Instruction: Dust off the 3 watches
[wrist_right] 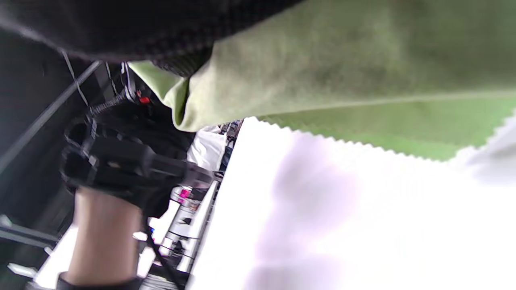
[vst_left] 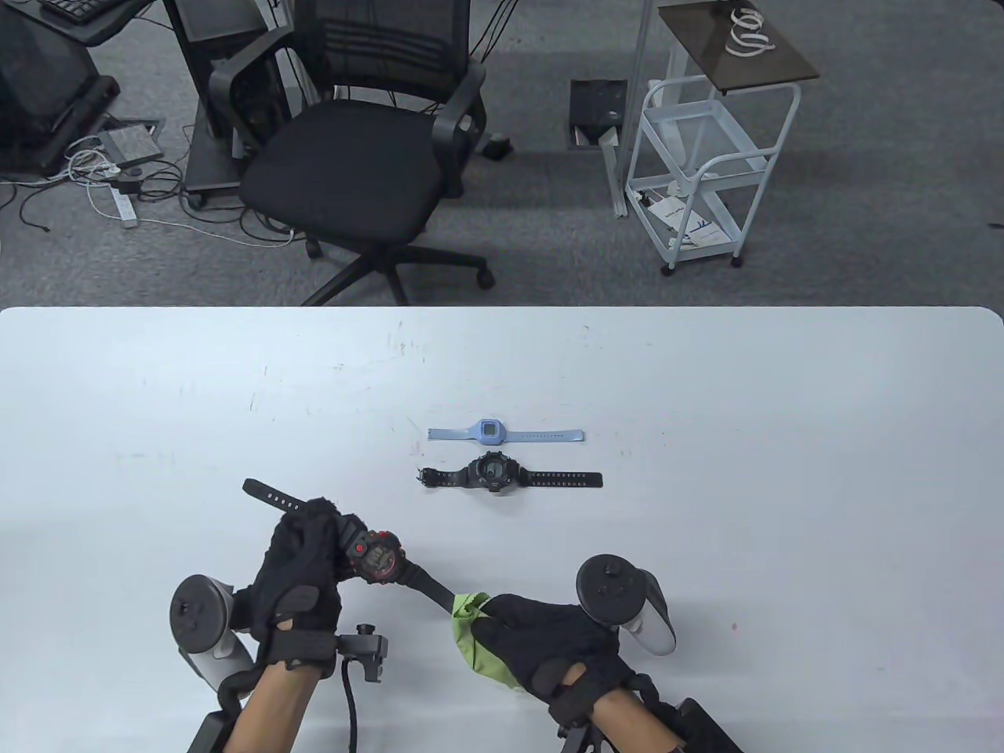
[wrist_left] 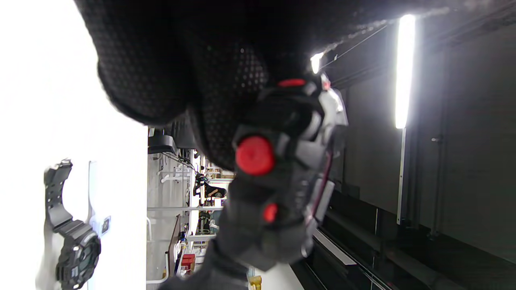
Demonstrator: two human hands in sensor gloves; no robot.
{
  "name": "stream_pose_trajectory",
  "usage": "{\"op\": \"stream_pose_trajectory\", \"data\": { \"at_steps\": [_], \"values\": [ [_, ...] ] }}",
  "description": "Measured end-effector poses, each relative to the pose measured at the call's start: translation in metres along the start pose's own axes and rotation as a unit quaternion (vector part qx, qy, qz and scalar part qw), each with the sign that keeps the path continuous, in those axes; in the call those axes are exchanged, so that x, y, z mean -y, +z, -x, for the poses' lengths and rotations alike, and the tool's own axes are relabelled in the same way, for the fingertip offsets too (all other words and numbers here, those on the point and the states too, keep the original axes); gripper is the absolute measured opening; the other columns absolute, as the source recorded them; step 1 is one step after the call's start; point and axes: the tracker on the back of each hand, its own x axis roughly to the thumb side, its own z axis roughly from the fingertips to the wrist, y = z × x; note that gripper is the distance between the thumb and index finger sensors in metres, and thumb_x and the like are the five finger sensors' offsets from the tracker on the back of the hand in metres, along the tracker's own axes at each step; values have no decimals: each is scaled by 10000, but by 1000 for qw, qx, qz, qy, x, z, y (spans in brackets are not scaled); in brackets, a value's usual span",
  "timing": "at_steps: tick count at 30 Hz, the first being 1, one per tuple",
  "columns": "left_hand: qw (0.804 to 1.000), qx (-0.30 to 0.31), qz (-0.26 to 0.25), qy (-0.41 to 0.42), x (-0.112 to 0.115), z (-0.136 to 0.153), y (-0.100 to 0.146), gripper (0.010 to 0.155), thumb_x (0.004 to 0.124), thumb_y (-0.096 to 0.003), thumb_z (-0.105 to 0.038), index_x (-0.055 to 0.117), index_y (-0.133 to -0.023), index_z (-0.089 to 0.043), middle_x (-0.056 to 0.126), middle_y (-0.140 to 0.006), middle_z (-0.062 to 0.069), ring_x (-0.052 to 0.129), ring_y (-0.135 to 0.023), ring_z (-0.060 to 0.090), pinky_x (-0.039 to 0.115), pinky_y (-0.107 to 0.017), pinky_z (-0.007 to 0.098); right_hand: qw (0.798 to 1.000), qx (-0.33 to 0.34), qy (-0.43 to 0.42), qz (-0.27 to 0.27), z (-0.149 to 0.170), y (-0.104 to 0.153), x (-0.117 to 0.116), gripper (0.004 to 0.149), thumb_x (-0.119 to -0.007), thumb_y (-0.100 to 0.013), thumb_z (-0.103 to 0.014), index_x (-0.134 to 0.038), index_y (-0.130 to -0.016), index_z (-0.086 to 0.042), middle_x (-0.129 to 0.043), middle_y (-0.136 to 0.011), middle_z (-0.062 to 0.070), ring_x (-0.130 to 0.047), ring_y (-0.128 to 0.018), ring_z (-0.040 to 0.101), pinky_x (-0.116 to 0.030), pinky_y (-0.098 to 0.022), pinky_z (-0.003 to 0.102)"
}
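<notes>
Table view: our left hand [vst_left: 302, 561] grips red-black watch [vst_left: 376, 558] steady; right hand [vst_left: 549, 635] pinches green cloth [vst_left: 471, 627] round strap, wiping.

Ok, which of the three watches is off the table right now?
The black watch with red buttons, gripped by the left hand. The light blue and all-black watches lie flat.

From where I stand, nothing here can be read. The faces of the blue watch [vst_left: 489, 431] and the black watch [vst_left: 494, 472] are too small, and the paper on the white cart [vst_left: 700, 227] shows only illegible print.
</notes>
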Motion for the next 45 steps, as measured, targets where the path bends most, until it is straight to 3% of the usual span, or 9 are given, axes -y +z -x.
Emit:
{"op": "stream_pose_trajectory", "data": {
  "at_steps": [6,12,25,29,31,34,36,39,45],
  "values": [
    [1000,3,-9,1,-4,-2,-1,457,741,-540,-339,728,-923,-91,1013,-716,26,1153,-463,194,952,-429,461,970,-13,240,-24,-23,-5,-8,425,-723,-678,-502,-788,-978,-208,-884,-863,16,-942,-722,195,-752,-610,512],
    [1000,4,-10,0,-6,-3,-1,458,742,-539,-341,728,-923,-92,1012,-716,28,1153,-461,193,953,-428,460,925,-49,370,-73,-17,-22,-31,429,-730,-676,-507,-792,-980,-211,-885,-860,20,-945,-711,191,-760,-601,503],
    [1000,7,-5,1,-5,-2,-2,457,744,-538,-339,731,-922,-91,1013,-713,30,1152,-460,195,952,-426,462,847,-19,524,-93,-30,-23,-65,431,-729,-668,-525,-795,-971,-226,-892,-830,4,-947,-666,154,-781,-578,470],
    [1000,7,-4,-1,-4,-2,-1,458,745,-536,-339,734,-920,-89,1014,-712,32,1152,-458,199,952,-425,464,823,-51,556,-105,-34,-23,-69,495,-726,-656,-585,-727,-1013,-241,-851,-888,3,-919,-729,173,-763,-601,479],
    [1000,9,-1,-4,-4,-2,-1,457,745,-537,-339,733,-920,-89,1014,-712,31,1152,-458,200,951,-425,464,829,-65,545,-108,-36,-21,-62,679,-720,-616,-687,-626,-1107,-227,-789,-969,28,-860,-817,228,-734,-627,507],
    [1000,12,2,-5,-4,-3,0,457,744,-538,-340,731,-922,-91,1013,-714,31,1153,-459,197,951,-427,464,884,-69,456,-76,-36,-10,-37,830,-660,-585,-771,-538,-1166,-191,-677,-1083,89,-725,-961,346,-648,-679,593],
    [1000,16,5,-6,-2,-4,1,458,743,-539,-342,730,-923,-92,1013,-716,28,1152,-461,198,951,-427,464,916,-61,396,-30,-36,1,-13,833,-646,-592,-764,-526,-1176,-182,-652,-1102,114,-694,-980,373,-617,-688,617],
    [1000,17,10,-8,1,-4,2,459,743,-540,-342,729,-924,-91,1013,-717,30,1152,-462,199,952,-426,463,942,-67,326,41,-33,19,22,762,-635,-614,-725,-600,-1141,-175,-710,-1059,113,-739,-942,361,-630,-678,609],
    [1000,6,11,-25,17,1,6,457,747,-544,-350,724,-921,-92,1010,-727,32,1154,-468,201,954,-428,461,968,-69,165,173,-9,61,82,697,-617,-651,-659,-629,-1124,-146,-759,-1008,125,-798,-876,348,-666,-643,590]
  ]
}}
